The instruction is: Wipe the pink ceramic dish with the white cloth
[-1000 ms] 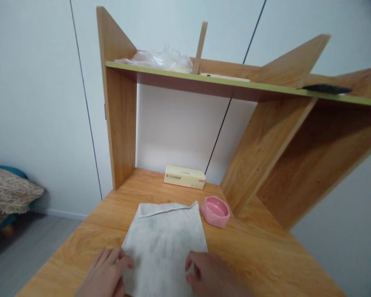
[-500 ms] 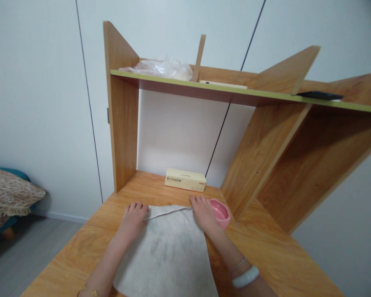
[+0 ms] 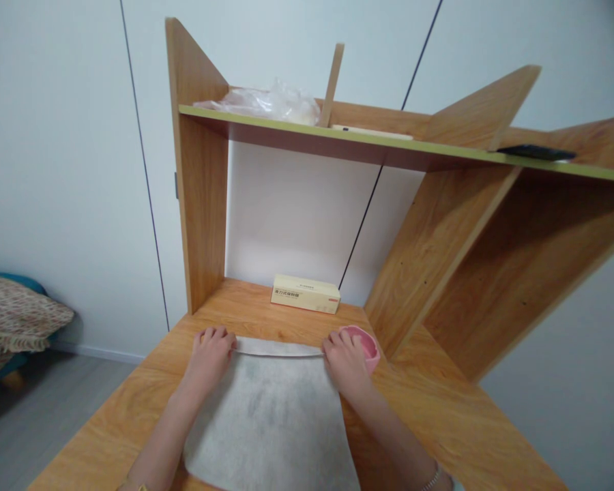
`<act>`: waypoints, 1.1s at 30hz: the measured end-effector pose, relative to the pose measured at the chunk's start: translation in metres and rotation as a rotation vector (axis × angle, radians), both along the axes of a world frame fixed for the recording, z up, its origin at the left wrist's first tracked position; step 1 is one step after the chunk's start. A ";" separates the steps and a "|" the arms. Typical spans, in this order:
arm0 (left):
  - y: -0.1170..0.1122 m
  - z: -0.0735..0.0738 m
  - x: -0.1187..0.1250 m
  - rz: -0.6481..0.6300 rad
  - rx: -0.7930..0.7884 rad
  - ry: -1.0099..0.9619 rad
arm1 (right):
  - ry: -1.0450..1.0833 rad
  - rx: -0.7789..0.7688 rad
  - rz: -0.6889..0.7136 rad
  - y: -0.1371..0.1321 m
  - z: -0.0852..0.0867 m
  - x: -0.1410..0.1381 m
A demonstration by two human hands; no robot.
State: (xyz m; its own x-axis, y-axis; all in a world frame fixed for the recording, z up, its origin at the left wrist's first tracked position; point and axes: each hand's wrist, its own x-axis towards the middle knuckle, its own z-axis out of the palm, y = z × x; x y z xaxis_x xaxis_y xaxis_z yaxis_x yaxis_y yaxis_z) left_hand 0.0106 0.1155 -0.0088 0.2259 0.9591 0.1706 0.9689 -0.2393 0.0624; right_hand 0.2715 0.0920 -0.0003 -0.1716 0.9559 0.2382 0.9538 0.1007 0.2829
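A pale grey cloth (image 3: 271, 416) lies flat on the wooden desk (image 3: 440, 423) in front of me. My left hand (image 3: 211, 349) pinches its far left corner, fingers curled over the folded far edge. At the far right corner my right hand (image 3: 344, 358) grips the same edge, fingers closed. The strip of cloth between the two hands is pulled taut and slightly raised. A pink bowl (image 3: 367, 344) sits just behind my right hand, partly hidden by it.
A cream box (image 3: 305, 294) lies at the back of the desk under the shelf (image 3: 338, 136). A clear plastic bag (image 3: 266, 102) and a dark flat object (image 3: 537, 151) rest on the shelf. Upright wooden panels (image 3: 202, 204) flank the niche. A bed (image 3: 15, 320) shows at left.
Both hands went from the cloth's near edge to its far corners and closed on them. The far edge, folded and slack before, is now stretched straight between them.
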 end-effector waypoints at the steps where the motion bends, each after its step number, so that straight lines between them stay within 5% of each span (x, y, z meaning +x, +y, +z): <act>1: -0.002 0.000 -0.001 0.011 0.012 0.005 | 0.008 -0.018 0.000 -0.006 -0.002 -0.001; 10: -0.021 0.000 -0.002 0.067 -0.013 0.046 | 0.113 -0.142 -0.007 -0.038 -0.017 -0.008; 33: -0.038 -0.007 -0.015 0.071 -0.106 -0.033 | 0.323 -0.169 0.018 -0.057 -0.014 0.006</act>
State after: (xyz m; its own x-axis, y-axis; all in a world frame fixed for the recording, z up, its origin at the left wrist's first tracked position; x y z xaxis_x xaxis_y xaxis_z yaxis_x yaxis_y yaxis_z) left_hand -0.0049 0.0770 -0.0159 0.1528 0.9855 0.0737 0.9802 -0.1607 0.1158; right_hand 0.2775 0.0351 -0.0145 -0.1304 0.9840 0.1214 0.9889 0.1378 -0.0549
